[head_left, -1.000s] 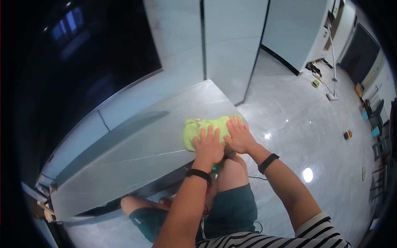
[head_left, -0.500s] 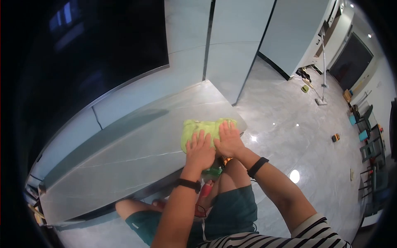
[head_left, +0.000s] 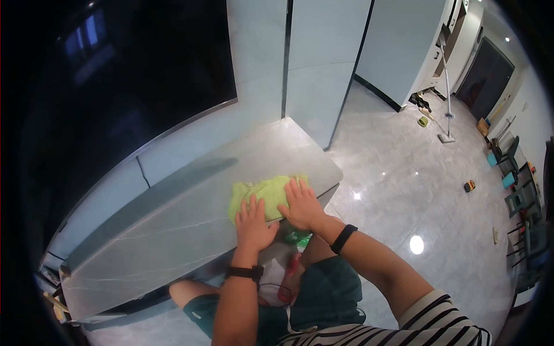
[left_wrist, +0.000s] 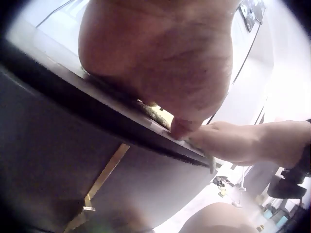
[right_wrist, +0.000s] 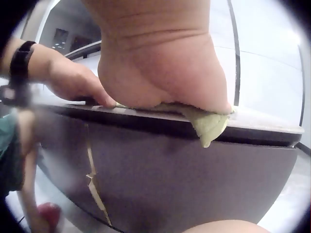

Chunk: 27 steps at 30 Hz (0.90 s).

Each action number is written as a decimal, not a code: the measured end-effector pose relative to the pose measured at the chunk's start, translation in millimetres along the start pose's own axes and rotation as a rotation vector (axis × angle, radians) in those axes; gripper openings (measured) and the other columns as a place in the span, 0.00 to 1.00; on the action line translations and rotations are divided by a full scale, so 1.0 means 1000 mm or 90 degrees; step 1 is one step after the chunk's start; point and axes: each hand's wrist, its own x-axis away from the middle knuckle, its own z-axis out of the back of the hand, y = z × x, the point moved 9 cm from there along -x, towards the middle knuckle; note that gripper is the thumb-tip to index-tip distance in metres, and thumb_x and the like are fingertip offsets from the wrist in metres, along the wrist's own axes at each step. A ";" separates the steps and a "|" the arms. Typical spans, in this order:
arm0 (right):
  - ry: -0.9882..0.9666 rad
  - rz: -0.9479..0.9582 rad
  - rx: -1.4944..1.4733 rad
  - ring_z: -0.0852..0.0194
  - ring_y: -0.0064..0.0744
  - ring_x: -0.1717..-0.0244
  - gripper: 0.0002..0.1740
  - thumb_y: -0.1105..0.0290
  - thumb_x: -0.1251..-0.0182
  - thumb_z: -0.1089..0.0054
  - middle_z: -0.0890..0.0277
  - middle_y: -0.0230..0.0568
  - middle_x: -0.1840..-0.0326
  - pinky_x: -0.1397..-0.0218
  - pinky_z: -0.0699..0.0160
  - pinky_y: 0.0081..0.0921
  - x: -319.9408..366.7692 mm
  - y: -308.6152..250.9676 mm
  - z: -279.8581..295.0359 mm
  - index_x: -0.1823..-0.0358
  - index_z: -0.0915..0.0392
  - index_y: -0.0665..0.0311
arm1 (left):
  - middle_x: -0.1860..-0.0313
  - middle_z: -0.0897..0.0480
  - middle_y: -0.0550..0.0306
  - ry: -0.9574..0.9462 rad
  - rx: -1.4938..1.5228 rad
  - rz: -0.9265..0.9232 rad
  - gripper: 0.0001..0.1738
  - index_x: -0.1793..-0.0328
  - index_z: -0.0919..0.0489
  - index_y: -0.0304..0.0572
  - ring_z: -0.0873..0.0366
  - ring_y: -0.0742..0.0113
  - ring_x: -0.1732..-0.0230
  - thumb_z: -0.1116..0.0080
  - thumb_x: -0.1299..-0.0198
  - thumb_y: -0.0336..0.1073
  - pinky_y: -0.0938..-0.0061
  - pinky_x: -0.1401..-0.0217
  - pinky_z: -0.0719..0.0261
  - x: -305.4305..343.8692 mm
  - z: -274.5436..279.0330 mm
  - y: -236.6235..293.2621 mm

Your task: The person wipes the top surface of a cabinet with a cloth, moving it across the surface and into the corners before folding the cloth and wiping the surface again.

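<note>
A yellow-green cloth (head_left: 262, 193) lies flat on the grey stone tabletop (head_left: 184, 219), close to its near edge. My left hand (head_left: 253, 222) presses on the cloth's near left part with straight, spread fingers. My right hand (head_left: 300, 205) lies flat on the cloth's right part, fingers pointing away from me. In the right wrist view a corner of the cloth (right_wrist: 209, 127) hangs over the table edge under the heel of my right hand (right_wrist: 165, 73). The left wrist view shows the heel of my left hand (left_wrist: 160, 53) on the tabletop edge.
The tabletop's right corner (head_left: 332, 170) ends beside a shiny tiled floor (head_left: 415, 190). A dark screen (head_left: 127, 75) fills the wall behind the table. My knees and green shorts (head_left: 326, 288) are under the near edge, with a red item (head_left: 291, 265) there. Chairs (head_left: 511, 173) stand far right.
Both hands have slid the cloth leftward along the tabletop, away from the right corner. The hands stay flat on it throughout.
</note>
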 end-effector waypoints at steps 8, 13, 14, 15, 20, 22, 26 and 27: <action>-0.019 0.038 0.049 0.62 0.60 0.18 0.46 0.44 0.31 0.51 0.56 0.57 0.18 0.23 0.54 0.59 0.034 -0.009 0.012 0.23 0.50 0.68 | 0.19 0.44 0.49 0.074 -0.073 -0.055 0.44 0.22 0.38 0.49 0.51 0.39 0.20 0.34 0.45 0.47 0.40 0.23 0.51 0.020 -0.003 0.010; 0.045 0.178 0.178 0.56 0.59 0.20 0.45 0.47 0.36 0.44 0.51 0.56 0.20 0.25 0.52 0.64 0.044 -0.036 0.021 0.23 0.47 0.63 | 0.22 0.39 0.52 0.133 -0.095 -0.066 0.40 0.24 0.34 0.49 0.46 0.40 0.23 0.34 0.44 0.43 0.39 0.25 0.47 0.026 -0.008 0.013; 0.029 0.165 0.136 0.55 0.59 0.20 0.43 0.48 0.35 0.44 0.50 0.56 0.20 0.26 0.50 0.63 0.039 -0.035 0.018 0.24 0.46 0.62 | 0.22 0.39 0.52 0.141 -0.102 -0.069 0.40 0.25 0.34 0.48 0.46 0.40 0.23 0.34 0.44 0.43 0.40 0.25 0.46 0.028 -0.009 0.014; 0.012 0.152 0.094 0.54 0.58 0.20 0.41 0.50 0.35 0.44 0.49 0.55 0.21 0.27 0.48 0.63 0.032 -0.036 0.019 0.24 0.45 0.61 | 0.22 0.38 0.51 0.150 -0.109 -0.072 0.39 0.25 0.33 0.47 0.45 0.40 0.23 0.34 0.45 0.43 0.40 0.25 0.46 0.030 -0.010 0.014; 0.024 0.091 -0.102 0.40 0.51 0.27 0.29 0.57 0.32 0.47 0.36 0.50 0.29 0.33 0.38 0.59 -0.039 -0.010 0.012 0.32 0.37 0.60 | 0.21 0.41 0.48 0.114 -0.112 -0.046 0.38 0.27 0.33 0.44 0.46 0.43 0.22 0.35 0.44 0.42 0.43 0.24 0.46 0.044 -0.007 0.027; -0.001 0.059 -0.055 0.35 0.48 0.31 0.25 0.58 0.31 0.48 0.31 0.48 0.34 0.35 0.35 0.57 -0.045 -0.011 0.021 0.36 0.34 0.60 | 0.22 0.41 0.48 0.117 -0.113 -0.049 0.36 0.29 0.31 0.42 0.45 0.44 0.23 0.35 0.45 0.41 0.45 0.26 0.44 0.052 -0.006 0.030; -0.017 0.017 0.051 0.30 0.45 0.36 0.23 0.55 0.32 0.46 0.28 0.45 0.40 0.36 0.33 0.55 -0.046 -0.016 0.016 0.41 0.30 0.60 | 0.28 0.31 0.46 0.127 0.074 -0.001 0.34 0.32 0.28 0.42 0.36 0.48 0.28 0.34 0.46 0.41 0.44 0.28 0.41 0.062 0.000 0.020; -0.022 0.002 0.054 0.28 0.45 0.37 0.23 0.55 0.33 0.45 0.26 0.45 0.41 0.37 0.31 0.53 -0.044 -0.016 0.024 0.42 0.28 0.60 | 0.31 0.29 0.48 0.113 0.161 0.029 0.33 0.32 0.27 0.42 0.33 0.51 0.30 0.35 0.45 0.42 0.44 0.29 0.41 0.065 -0.004 0.015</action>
